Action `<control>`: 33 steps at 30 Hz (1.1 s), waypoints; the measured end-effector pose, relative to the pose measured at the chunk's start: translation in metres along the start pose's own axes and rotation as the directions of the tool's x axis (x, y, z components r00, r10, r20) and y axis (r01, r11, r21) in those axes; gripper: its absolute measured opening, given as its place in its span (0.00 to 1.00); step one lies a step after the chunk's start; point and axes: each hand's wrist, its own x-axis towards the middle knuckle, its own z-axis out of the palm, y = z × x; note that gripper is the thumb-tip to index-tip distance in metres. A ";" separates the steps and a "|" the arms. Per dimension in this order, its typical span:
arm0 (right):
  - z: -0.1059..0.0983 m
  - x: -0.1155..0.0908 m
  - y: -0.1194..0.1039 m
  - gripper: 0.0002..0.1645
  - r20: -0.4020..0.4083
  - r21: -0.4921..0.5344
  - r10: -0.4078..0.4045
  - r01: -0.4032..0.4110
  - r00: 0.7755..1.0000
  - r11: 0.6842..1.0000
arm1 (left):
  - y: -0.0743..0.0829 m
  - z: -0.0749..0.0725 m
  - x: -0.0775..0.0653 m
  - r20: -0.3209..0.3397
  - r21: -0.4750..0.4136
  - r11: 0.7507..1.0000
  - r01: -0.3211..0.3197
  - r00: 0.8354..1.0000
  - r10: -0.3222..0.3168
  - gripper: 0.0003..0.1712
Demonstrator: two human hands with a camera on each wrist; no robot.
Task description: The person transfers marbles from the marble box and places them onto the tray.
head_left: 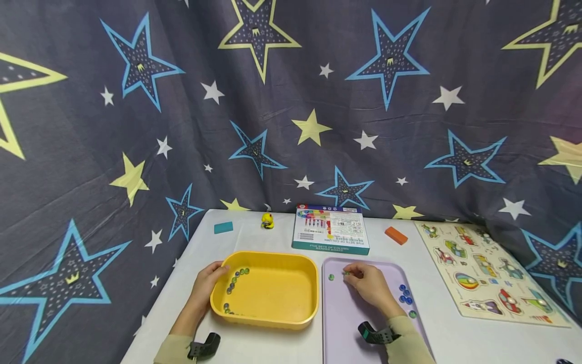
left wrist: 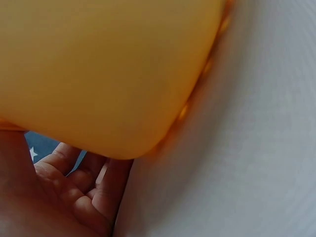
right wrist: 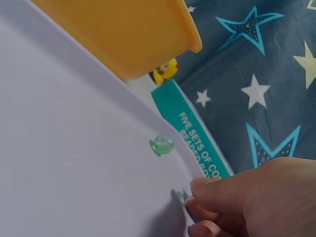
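Observation:
My left hand holds the left side of a yellow plastic tub, thumb at the rim. In the left wrist view its fingers lie behind the tub wall. Green and dark marbles line the tub's left side. Over the far part of a lilac tray, my right hand pinches a green marble, mostly hidden by the fingertips. Another green marble lies on the tray just left of that hand. Several blue marbles and one green marble rest near the tray's right edge.
Behind the tub and tray stand a boxed bead set, a small yellow figure, a teal block and an orange block. A picture puzzle board lies to the right. A star-patterned curtain hangs at the table's back.

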 end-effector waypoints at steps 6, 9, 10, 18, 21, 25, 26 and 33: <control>0.001 -0.001 0.000 0.06 -0.019 -0.036 -0.002 0.002 1.000 0.999 | -0.001 0.000 0.001 -0.002 0.001 1.000 0.003 1.000 -0.003 0.25; 0.002 -0.002 0.000 0.07 -0.035 -0.065 -0.019 0.016 0.999 0.998 | 0.000 0.001 0.002 -0.003 -0.003 1.000 0.001 1.000 -0.001 0.24; 0.002 -0.002 0.000 0.07 -0.044 -0.078 -0.029 0.025 0.999 0.997 | 0.000 0.001 0.002 -0.003 -0.004 1.000 0.000 1.000 0.000 0.24; 0.004 -0.002 -0.002 0.09 -0.079 -0.135 -0.082 0.071 0.993 0.988 | 0.000 0.000 0.001 -0.003 -0.007 1.000 -0.005 1.000 0.005 0.25; 0.005 -0.001 -0.003 0.10 -0.072 -0.132 -0.076 0.066 0.995 0.989 | -0.001 0.000 0.002 -0.004 -0.017 1.000 0.002 1.000 -0.002 0.24; 0.004 0.000 -0.003 0.11 -0.059 -0.128 -0.059 0.051 0.997 0.991 | -0.002 -0.001 0.002 -0.003 -0.027 1.000 0.010 1.000 -0.010 0.24; 0.004 0.000 -0.003 0.12 -0.054 -0.123 -0.050 0.043 0.997 0.992 | -0.002 -0.001 0.003 -0.002 -0.028 1.000 0.009 1.000 -0.009 0.24; -0.001 -0.001 -0.004 0.16 -0.054 -0.030 0.010 -0.012 0.998 0.999 | -0.003 0.001 0.003 -0.001 -0.020 1.000 -0.004 1.000 0.004 0.23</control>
